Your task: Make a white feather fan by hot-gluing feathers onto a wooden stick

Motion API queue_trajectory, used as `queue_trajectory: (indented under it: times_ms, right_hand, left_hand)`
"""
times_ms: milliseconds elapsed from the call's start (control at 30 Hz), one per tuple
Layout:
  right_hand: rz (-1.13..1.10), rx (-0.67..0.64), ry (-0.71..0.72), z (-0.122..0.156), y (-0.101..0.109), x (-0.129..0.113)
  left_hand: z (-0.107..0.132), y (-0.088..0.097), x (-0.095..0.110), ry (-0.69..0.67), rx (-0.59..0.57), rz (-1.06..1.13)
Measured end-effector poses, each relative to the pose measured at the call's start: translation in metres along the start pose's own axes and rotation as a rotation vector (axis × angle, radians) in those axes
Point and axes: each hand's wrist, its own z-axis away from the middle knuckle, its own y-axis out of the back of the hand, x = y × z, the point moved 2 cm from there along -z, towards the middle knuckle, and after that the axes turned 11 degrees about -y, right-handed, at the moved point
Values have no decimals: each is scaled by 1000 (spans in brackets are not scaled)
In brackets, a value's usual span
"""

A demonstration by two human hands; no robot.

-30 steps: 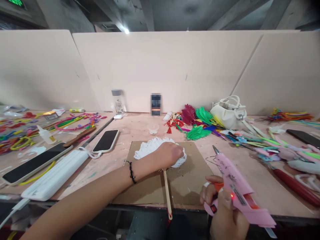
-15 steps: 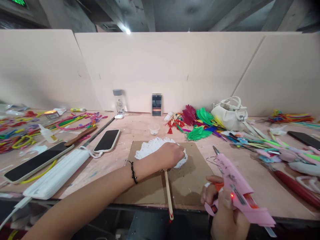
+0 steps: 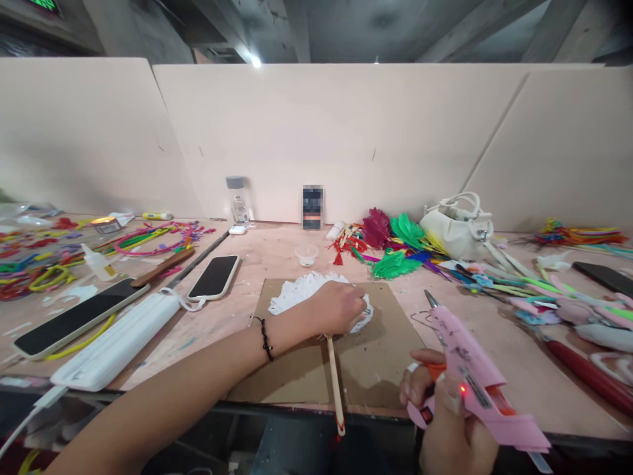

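Lying flat on the cardboard (image 3: 390, 356), the white fan (image 3: 291, 292) is here the middle of the clock, with 12 o'clock on the side away from the person. Its wooden handle (image 3: 335, 386) goes toward 6 o'clock and its end reaches past the table (image 3: 198, 330) edge. The left hand (image 3: 341, 305) is over the right part of the fan, with its fingers curled under; I cannot tell if they pinch something, because the fingertips are hidden. A black bracelet (image 3: 266, 340) is around this wrist. At 4 o'clock, the right hand (image 3: 452, 419) is closed around the pink glue gun (image 3: 469, 356), which is tilted, with its nozzle (image 3: 431, 299) pointing to 11 o'clock and apart from the fan. A red light (image 3: 463, 389) shines on the gun's side. Near 12 o'clock stands a clear cup (image 3: 306, 256). At 2 o'clock lie coloured feathers (image 3: 403, 264), just beside a white bag (image 3: 455, 231). At 11 o'clock a bottle (image 3: 238, 203) stands upright, and between 9 and 10 lies a phone (image 3: 215, 277).
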Motion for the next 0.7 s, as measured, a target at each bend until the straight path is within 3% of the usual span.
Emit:
queue_trajectory:
  times_ms: [433, 700]
  right_hand:
    - [-14, -28, 21, -1, 2, 3]
    - [11, -32, 37, 0, 2, 3]
  left_hand:
    - [2, -1, 0, -1, 72, 16]
    - [4, 2, 0, 32, 205, 85]
